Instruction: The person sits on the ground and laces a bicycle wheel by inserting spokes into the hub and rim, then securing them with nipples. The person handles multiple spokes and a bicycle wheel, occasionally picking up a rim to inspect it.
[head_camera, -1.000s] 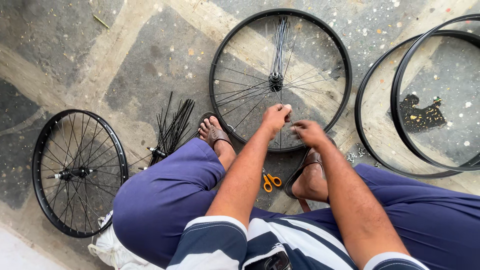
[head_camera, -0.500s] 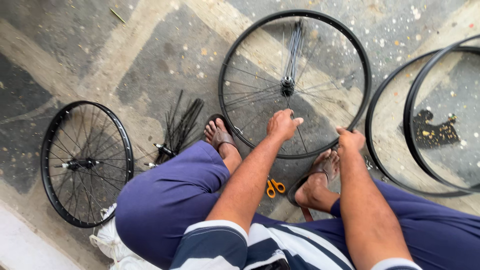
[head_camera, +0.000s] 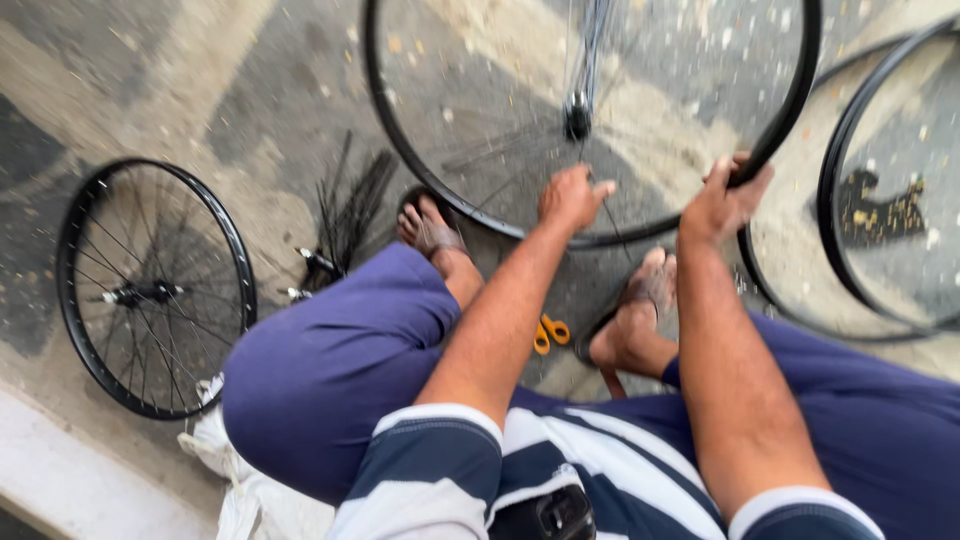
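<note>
The person wears a short-sleeved shirt (head_camera: 600, 470) with broad stripes — dark navy and white — and each sleeve ends in a white band above a navy one. The forearms are bare below the sleeves. Loose trousers (head_camera: 330, 370) of deep blue-purple cloth cover both legs down to the ankles. The feet are in open sandals (head_camera: 432, 236) with dark straps — toes bare. The left hand (head_camera: 572, 197) and right hand (head_camera: 722, 200) carry no gloves, rings or watch that can be made out.
</note>
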